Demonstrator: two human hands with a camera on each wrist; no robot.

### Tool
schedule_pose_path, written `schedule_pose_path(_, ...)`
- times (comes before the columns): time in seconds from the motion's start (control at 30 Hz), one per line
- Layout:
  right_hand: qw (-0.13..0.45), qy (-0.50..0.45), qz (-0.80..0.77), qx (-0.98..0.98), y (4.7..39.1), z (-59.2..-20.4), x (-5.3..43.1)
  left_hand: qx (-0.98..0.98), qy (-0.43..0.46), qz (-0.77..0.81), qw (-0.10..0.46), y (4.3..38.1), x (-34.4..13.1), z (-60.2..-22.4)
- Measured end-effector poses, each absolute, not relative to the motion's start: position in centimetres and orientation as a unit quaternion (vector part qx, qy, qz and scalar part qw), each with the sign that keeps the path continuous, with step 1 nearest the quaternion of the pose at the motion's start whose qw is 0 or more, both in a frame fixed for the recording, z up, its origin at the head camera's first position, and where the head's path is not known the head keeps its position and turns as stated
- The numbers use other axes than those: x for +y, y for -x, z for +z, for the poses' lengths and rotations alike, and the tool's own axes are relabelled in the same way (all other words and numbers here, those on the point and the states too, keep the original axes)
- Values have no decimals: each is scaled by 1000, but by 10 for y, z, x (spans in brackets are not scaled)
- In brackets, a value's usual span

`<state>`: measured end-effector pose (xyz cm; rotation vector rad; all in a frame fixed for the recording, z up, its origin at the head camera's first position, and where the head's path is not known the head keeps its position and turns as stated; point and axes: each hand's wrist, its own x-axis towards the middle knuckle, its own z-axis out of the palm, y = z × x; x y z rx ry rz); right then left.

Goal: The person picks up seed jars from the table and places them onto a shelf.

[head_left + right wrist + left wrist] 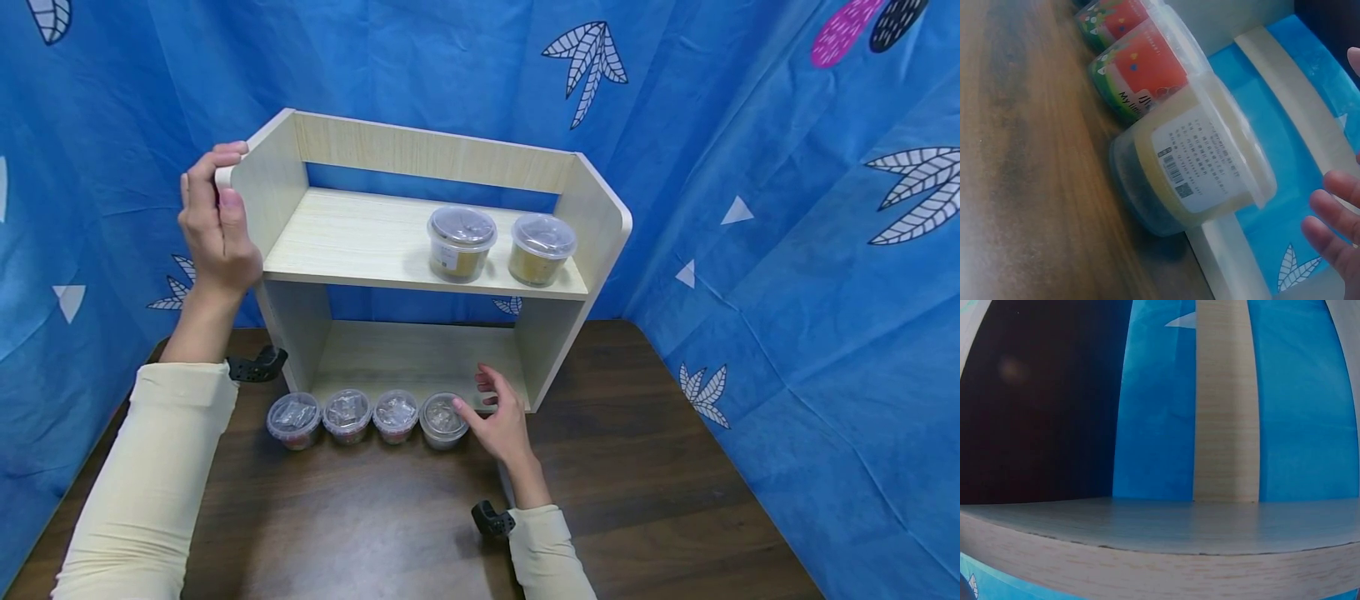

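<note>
My left hand [213, 225] grips the upper front corner of the left side panel of a pale wooden two-tier shelf [427, 287], fingers over its edge and thumb on the front. In the left wrist view only the shelf's board [1229, 528] shows, and no fingers. My right hand [498, 421] is beside the rightmost small lidded plastic tub [444, 421], thumb right at its lid, fingers spread. In the right wrist view this tub [1191, 162] has a white printed label, and the fingers [1335, 203] stand apart from it.
Several lidded tubs [347, 415] line up on the dark wooden table [360, 533] along the shelf's front; some have red labels [1141, 72]. On the upper tier, toward the right, stand two larger tubs [461, 242] with yellowish contents. A blue patterned curtain [420, 50] hangs behind.
</note>
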<state>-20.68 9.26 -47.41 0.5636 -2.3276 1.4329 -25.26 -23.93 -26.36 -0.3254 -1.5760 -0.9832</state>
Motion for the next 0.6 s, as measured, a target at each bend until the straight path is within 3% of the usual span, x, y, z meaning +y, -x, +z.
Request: schedule_pose_path(0.6, 157, -207, 486, -834, 207, -486, 94, -671, 150, -426, 588, 260, -246, -268)
